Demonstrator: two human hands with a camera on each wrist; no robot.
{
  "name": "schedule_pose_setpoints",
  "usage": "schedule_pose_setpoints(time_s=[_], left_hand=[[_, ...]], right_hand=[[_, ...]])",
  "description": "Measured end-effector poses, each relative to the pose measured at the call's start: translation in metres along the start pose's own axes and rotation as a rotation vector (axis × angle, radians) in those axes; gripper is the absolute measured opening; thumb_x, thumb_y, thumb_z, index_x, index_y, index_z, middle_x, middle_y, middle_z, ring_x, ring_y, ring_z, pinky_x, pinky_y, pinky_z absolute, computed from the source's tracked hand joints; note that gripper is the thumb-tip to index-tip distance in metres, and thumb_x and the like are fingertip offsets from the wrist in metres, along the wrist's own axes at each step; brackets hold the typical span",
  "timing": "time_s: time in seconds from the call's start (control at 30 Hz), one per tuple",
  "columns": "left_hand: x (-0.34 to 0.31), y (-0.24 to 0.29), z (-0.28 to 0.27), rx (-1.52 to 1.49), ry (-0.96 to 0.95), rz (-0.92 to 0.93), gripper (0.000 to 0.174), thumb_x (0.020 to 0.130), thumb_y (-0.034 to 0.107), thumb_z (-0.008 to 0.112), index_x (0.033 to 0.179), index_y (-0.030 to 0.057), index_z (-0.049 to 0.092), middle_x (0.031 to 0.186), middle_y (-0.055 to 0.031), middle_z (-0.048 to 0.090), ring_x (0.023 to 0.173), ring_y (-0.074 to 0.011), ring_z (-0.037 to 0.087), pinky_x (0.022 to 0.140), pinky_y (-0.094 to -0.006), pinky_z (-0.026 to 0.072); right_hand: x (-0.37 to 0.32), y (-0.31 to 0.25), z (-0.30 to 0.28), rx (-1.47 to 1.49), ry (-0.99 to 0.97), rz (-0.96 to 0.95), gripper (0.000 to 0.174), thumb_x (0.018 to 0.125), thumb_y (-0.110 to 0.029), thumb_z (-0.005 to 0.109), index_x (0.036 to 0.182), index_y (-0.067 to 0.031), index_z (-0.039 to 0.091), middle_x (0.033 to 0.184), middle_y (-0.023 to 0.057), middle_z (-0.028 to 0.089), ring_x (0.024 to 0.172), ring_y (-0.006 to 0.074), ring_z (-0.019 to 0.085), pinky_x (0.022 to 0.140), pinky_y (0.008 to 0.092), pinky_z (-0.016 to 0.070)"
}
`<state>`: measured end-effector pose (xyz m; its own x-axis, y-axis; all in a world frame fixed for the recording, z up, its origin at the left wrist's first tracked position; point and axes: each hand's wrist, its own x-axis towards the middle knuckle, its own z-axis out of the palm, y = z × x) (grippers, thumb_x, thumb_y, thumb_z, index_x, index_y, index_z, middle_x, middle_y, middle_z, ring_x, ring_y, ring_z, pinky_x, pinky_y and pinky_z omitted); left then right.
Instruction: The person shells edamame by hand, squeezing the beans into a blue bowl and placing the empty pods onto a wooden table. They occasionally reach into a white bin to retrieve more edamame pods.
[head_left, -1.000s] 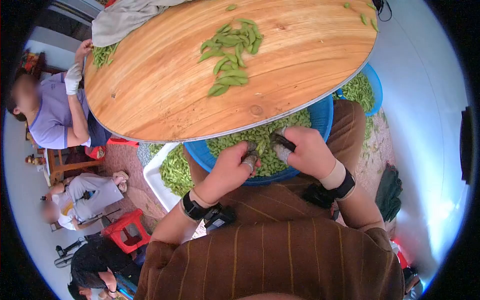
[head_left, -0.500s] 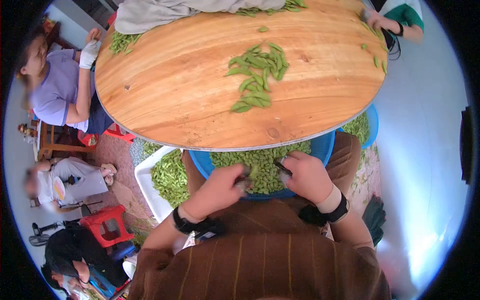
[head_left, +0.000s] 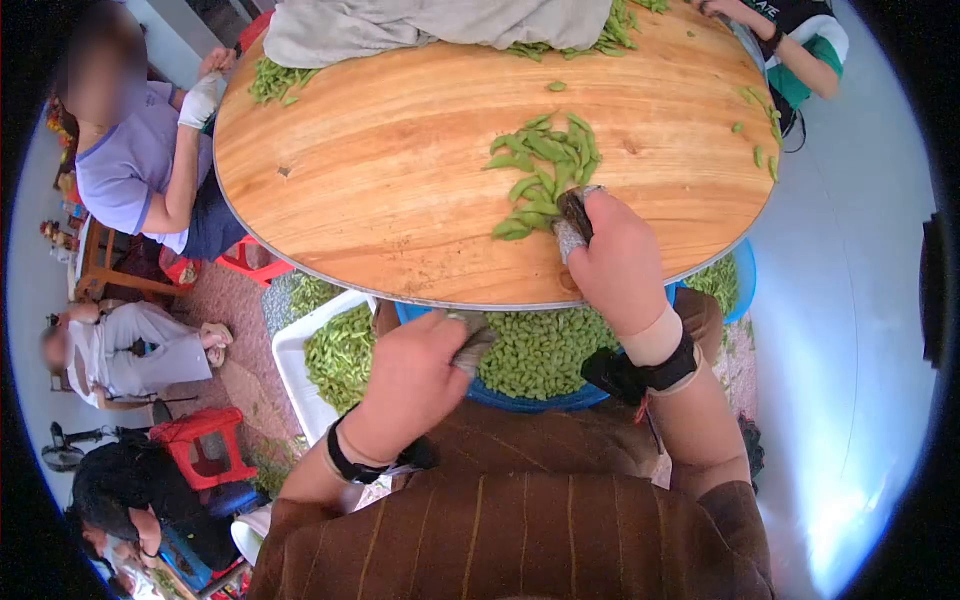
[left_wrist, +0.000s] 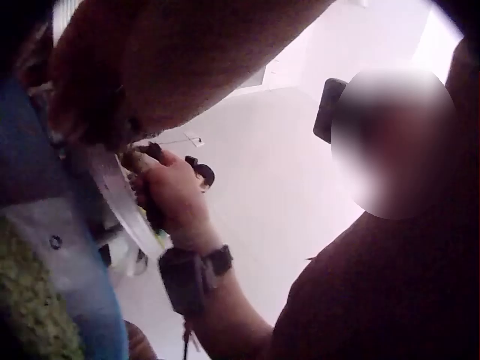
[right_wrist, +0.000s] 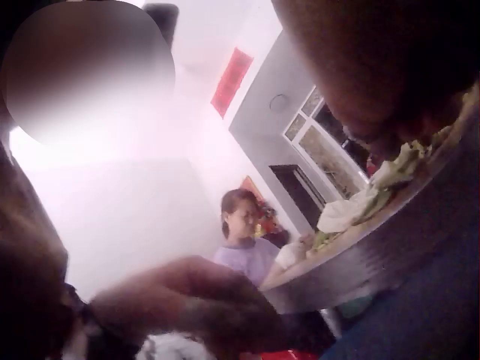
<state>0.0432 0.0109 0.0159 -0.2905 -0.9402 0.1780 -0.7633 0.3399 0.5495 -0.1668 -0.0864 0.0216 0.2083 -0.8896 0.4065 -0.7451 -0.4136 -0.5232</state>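
Green pods (head_left: 545, 160) lie in a loose pile on the round wooden table (head_left: 370, 200). My right hand (head_left: 618, 255) reaches over the table edge, its dark- and grey-wrapped fingertips at the pile's near right side; whether a pod is pinched is hidden. My left hand (head_left: 415, 375) hangs over the left side of a blue tub (head_left: 545, 402) of shelled green beans (head_left: 540, 350), its grey-wrapped fingers curled, with nothing visible in them. In the left wrist view my right hand (left_wrist: 176, 196) is at the table rim.
Left of the tub stands a white tray (head_left: 290, 375) of pods; another blue tub (head_left: 745, 275) is under the table's right side. Grey cloth (head_left: 430, 25) covers pods at the far edge. A person in purple (head_left: 125, 165) sits left; another's arm (head_left: 805, 65) reaches in upper right.
My hands have parted: the right went from above the tub up to the pile on the table, the left moved slightly left. The table has shifted right in view.
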Motion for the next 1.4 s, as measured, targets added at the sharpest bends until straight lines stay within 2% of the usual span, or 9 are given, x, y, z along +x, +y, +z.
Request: schedule_pose_setpoints(time_s=[0.23,0.43,0.63,0.8,1.07,1.1,1.17,1.3,1.4], left_hand=[[0.055,0.028,0.004,0.117,0.321,0.232,0.02,0.071,0.002,0.063,0.091,0.0024,0.059,0.089,-0.0147,0.059,0.076,-0.0349,0.06,0.062,-0.0411,0.0494],[0.071,0.03,0.012,0.016,0.165,0.206,0.016,0.076,0.003,0.059,0.092,0.001,0.058,0.092,-0.0135,0.062,0.076,-0.0307,0.06,0.066,-0.039,0.049],[0.051,0.032,0.023,-0.675,-0.15,-0.141,0.01,0.089,0.01,0.056,0.094,0.003,0.061,0.073,0.0012,0.057,0.068,-0.0084,0.053,0.061,-0.0253,0.0432],[0.052,0.043,0.028,-0.782,-0.261,-0.186,0.011,0.082,0.004,0.052,0.09,0.0012,0.06,0.074,-0.0167,0.058,0.069,-0.0221,0.056,0.067,-0.0304,0.0453],[0.037,0.041,0.05,0.187,0.071,0.27,0.01,0.091,0.011,0.054,0.095,0.006,0.061,0.072,0.0011,0.058,0.062,-0.0117,0.053,0.055,-0.0274,0.0436],[0.038,0.044,0.047,0.185,0.063,0.276,0.01,0.091,0.011,0.054,0.095,0.006,0.061,0.072,0.0011,0.058,0.062,-0.0117,0.053,0.055,-0.0274,0.0436],[0.04,0.052,0.036,-0.87,-0.406,-0.524,0.011,0.082,0.011,0.062,0.085,0.0024,0.056,0.068,-0.0047,0.057,0.054,-0.0119,0.049,0.053,-0.0303,0.0441],[0.035,0.031,0.044,-1.325,-0.595,-0.61,0.015,0.084,0.014,0.064,0.086,0.0004,0.056,0.069,-0.0004,0.057,0.051,-0.0084,0.046,0.051,-0.0269,0.043],[0.029,0.025,0.058,-0.713,-0.461,-0.247,0.016,0.081,0.012,0.065,0.09,0.0008,0.057,0.07,-0.0024,0.058,0.054,-0.015,0.052,0.051,-0.0287,0.0434]], right_hand=[[-0.011,0.005,-0.01,0.378,-0.043,0.18,0.019,0.076,-0.006,0.065,0.092,0.0006,0.057,0.074,0.0149,0.06,0.065,0.0302,0.058,0.06,0.0368,0.0463],[-0.027,-0.004,-0.045,0.913,-0.356,0.56,0.029,0.085,-0.007,0.059,0.112,-0.001,0.055,0.08,0.0011,0.061,0.061,0.0064,0.053,0.052,0.0231,0.0437],[-0.06,0.001,-0.056,0.975,-0.485,0.401,0.044,0.091,-0.01,0.048,0.133,-0.0008,0.04,0.097,0.0058,0.058,0.06,0.0065,0.048,0.05,0.0198,0.0415],[-0.06,0.002,-0.062,0.717,-0.531,0.277,0.027,0.08,-0.001,0.053,0.107,-0.0001,0.056,0.085,0.0126,0.064,0.081,0.0282,0.064,0.075,0.0328,0.0487],[-0.072,0.018,-0.05,1.093,-0.639,0.574,0.01,0.088,-0.008,0.052,0.095,-0.0041,0.059,0.07,0.0023,0.056,0.057,0.0068,0.051,0.045,0.0225,0.0386],[-0.074,0.019,-0.048,1.269,-0.622,0.666,0.01,0.09,-0.009,0.05,0.094,-0.0051,0.058,0.069,0.0002,0.054,0.054,0.0034,0.046,0.041,0.0205,0.0346],[-0.077,0.019,-0.053,1.435,-0.649,0.804,0.009,0.091,-0.009,0.05,0.093,-0.0049,0.058,0.068,0.0,0.053,0.053,0.0039,0.045,0.041,0.0205,0.0354],[-0.086,0.018,-0.053,1.404,-0.672,0.872,0.01,0.092,-0.01,0.048,0.092,-0.0038,0.056,0.068,0.0005,0.053,0.051,0.0048,0.045,0.041,0.0199,0.0371],[-0.097,0.025,-0.038,1.194,-0.704,0.714,0.011,0.092,-0.009,0.047,0.093,-0.0036,0.056,0.069,0.0003,0.054,0.051,0.0053,0.046,0.041,0.0202,0.0386]])
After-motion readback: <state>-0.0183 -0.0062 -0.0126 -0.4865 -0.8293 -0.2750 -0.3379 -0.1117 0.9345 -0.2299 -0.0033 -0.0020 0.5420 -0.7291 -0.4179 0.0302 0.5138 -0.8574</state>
